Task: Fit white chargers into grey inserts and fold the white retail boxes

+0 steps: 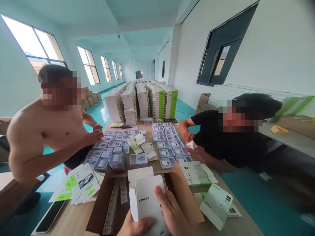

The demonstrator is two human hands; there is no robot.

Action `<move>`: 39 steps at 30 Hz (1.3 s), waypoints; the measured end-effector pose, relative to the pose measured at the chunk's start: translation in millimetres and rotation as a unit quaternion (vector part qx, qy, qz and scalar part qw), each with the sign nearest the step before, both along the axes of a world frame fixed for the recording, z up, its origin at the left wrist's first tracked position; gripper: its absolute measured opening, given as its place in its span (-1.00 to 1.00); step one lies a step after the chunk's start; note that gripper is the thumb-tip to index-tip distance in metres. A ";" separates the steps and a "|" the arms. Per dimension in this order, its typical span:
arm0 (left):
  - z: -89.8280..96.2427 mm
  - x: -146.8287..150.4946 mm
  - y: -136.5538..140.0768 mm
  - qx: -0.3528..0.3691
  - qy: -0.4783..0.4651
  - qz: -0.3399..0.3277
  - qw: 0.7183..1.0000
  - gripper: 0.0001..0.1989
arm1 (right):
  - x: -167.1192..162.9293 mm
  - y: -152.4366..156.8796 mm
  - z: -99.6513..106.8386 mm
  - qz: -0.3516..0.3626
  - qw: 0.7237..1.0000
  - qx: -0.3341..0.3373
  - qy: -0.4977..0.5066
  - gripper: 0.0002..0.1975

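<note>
A white carton [149, 200] marked CEUKAZ is held between my two hands, its top flap standing up behind it and a side flap sticking out at the left. My left hand [137, 226] grips its lower left side, thumb across the front. My right hand [172, 209] wraps round its right side, with the thumb on the printed face. Beneath the carton is an open brown cardboard box [98, 209], with rows of small white pieces [112, 203] inside. Whether anything is in the carton cannot be seen.
Flat printed cartons [83, 183] and a phone [50, 216] lie at left; more cartons [218, 203] lie at right. Clear plastic trays [139, 159] cover the table's middle. Tall stacks [157, 100] stand beyond. One person [56, 131] sits left, another [211, 131] right, holding a small white piece.
</note>
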State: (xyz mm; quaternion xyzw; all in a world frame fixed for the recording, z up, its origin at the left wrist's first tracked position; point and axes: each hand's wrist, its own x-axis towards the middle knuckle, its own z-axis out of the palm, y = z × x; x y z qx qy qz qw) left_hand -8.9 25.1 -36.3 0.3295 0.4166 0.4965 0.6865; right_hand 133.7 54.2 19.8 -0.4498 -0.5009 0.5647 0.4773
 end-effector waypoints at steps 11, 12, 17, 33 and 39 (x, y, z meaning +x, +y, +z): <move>28.6 8.4 -11.6 0.010 0.068 0.175 0.982 -0.23 | -6.7 -4.7 -13.1 -0.046 0.995 0.056 -0.066 -0.39; 28.6 11.2 -10.6 0.049 0.093 0.224 0.969 -0.18 | -9.1 -5.1 -18.2 -0.044 0.994 0.069 -0.077 -0.42; 22.5 20.4 -12.5 0.146 0.160 0.351 0.911 -0.33 | -21.5 -17.2 -37.6 -0.050 0.987 0.132 -0.082 -0.51; 25.1 39.0 -34.3 0.220 0.252 0.364 0.869 -0.52 | 13.5 -33.2 -1.0 0.053 0.994 0.092 -0.021 -0.27; 21.1 40.8 -41.0 0.345 0.245 0.302 0.854 -0.62 | 51.9 1.2 38.7 0.240 0.969 0.053 -0.032 -0.20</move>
